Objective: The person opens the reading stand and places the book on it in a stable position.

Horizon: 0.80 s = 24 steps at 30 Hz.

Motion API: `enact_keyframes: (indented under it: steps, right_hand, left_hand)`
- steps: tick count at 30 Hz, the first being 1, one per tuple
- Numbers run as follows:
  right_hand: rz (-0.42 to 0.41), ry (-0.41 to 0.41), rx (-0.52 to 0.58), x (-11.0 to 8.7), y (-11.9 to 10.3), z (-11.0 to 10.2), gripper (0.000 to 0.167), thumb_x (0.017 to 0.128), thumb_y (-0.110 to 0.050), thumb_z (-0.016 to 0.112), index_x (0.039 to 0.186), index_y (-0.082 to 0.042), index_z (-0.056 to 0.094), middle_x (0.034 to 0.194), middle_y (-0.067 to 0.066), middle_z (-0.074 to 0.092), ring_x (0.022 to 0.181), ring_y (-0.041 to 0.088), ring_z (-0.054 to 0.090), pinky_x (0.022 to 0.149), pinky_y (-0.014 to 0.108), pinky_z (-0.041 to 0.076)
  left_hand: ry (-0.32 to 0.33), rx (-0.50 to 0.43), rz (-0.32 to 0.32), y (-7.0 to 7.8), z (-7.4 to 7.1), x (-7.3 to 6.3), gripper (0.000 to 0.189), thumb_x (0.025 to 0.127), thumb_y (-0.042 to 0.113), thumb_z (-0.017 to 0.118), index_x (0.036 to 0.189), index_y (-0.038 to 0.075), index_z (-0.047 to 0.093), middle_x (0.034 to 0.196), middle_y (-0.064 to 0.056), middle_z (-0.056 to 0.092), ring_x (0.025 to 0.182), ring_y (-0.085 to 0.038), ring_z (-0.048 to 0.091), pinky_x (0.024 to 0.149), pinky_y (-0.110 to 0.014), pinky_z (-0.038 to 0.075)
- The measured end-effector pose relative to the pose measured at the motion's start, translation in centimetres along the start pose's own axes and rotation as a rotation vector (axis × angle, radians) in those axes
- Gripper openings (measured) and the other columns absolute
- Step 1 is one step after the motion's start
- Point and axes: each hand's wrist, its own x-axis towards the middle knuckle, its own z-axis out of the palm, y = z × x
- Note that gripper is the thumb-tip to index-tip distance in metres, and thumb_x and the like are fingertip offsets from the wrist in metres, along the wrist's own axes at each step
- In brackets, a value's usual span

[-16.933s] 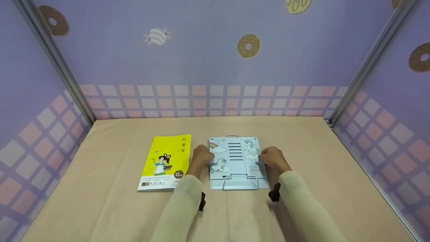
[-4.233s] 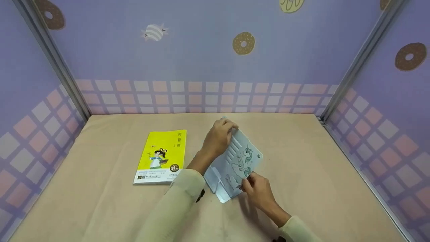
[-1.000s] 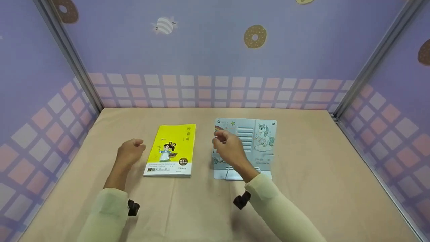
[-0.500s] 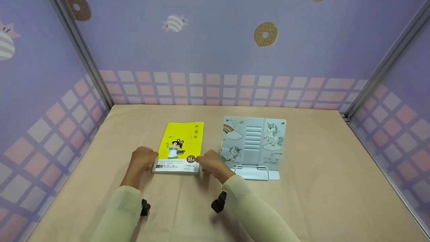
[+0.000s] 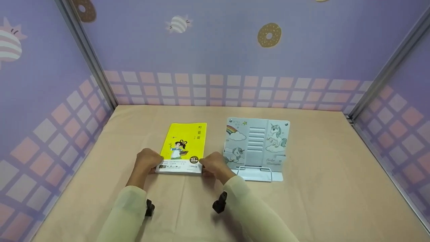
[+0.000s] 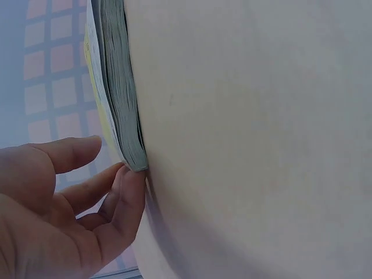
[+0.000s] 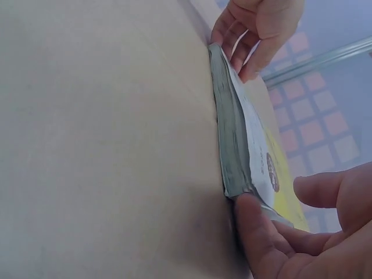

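A yellow paperback book (image 5: pixel 188 143) with a drawn figure on its cover lies flat on the cloth, its white lower band toward me. My left hand (image 5: pixel 147 159) grips its left edge near the lower corner; in the left wrist view the fingertips meet the corner of the book (image 6: pixel 125 99) while the thumb (image 6: pixel 81 152) hovers over the cover side. At the opposite edge, my right hand (image 5: pixel 215 164) has curled fingers (image 7: pixel 256 226) against the lower right corner. To the right, a light blue book stand (image 5: pixel 257 154) with unicorn pictures stands propped up, its wire holder at the front.
A beige cloth (image 5: pixel 322 188) covers the table. Patterned purple walls (image 5: pixel 215 43) enclose the back and both sides, with metal posts (image 5: pixel 90 57) at the corners. The stand is just beyond my right hand.
Earlier the stand lay flat, then my hands tilted it; now it stands upright, released. Over the last second both hands moved to the book's side edges. The view has shifted slightly left.
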Motion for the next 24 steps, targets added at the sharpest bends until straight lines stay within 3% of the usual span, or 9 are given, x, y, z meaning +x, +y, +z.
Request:
enact_keyframes:
  steps: [6,12,16,19,24]
  right_hand:
    - [-0.006,-0.018,0.03,0.2,0.3,0.0,0.019,0.098,-0.02,0.064,0.091,-0.004,0.071,0.074,0.003,0.061,0.062,0.014,0.057,0.055,0.022,0.048]
    - [0.006,-0.072,0.165,0.5,0.8,-0.3,0.014,0.095,-0.012,0.065,0.089,-0.003,0.073,0.072,0.004,0.061,0.062,0.016,0.057,0.056,0.023,0.048]
    - [0.001,-0.084,0.219,0.6,0.9,-0.4,0.013,0.096,-0.013,0.066,0.087,-0.005,0.072,0.073,0.003,0.062,0.064,0.015,0.057,0.056,0.023,0.049]
    - [-0.033,-0.078,0.21,0.5,0.8,-0.2,0.015,0.095,-0.011,0.066,0.08,-0.008,0.069,0.075,0.002,0.062,0.065,0.015,0.056,0.058,0.024,0.049]
    - [-0.139,-0.061,0.234,-0.3,0.2,0.1,0.012,0.093,-0.005,0.066,0.082,-0.009,0.062,0.082,0.002,0.06,0.073,0.016,0.059,0.071,0.03,0.055]
  left_hand:
    - [-0.016,0.007,-0.015,0.5,-0.3,0.3,0.02,0.093,0.01,0.056,0.106,-0.004,0.059,0.083,-0.006,0.053,0.062,-0.013,0.053,0.054,-0.022,0.046]
    - [-0.051,-0.034,0.0,-0.1,-0.8,0.9,0.024,0.092,0.003,0.055,0.113,-0.007,0.06,0.086,-0.007,0.052,0.071,-0.016,0.052,0.059,-0.023,0.045]
    - [-0.093,-0.057,0.034,-0.9,-1.3,1.0,0.038,0.094,0.006,0.056,0.128,-0.009,0.061,0.108,-0.017,0.065,0.091,-0.021,0.057,0.079,-0.028,0.051]
    - [-0.142,-0.142,0.05,-1.3,-1.6,1.0,0.045,0.099,0.007,0.054,0.142,-0.007,0.053,0.131,-0.02,0.064,0.104,-0.021,0.06,0.091,-0.031,0.052]
    - [-0.139,-0.326,0.038,-1.2,-2.3,0.8,0.046,0.101,0.005,0.053,0.146,-0.003,0.05,0.128,-0.016,0.065,0.097,-0.018,0.065,0.078,-0.025,0.055]
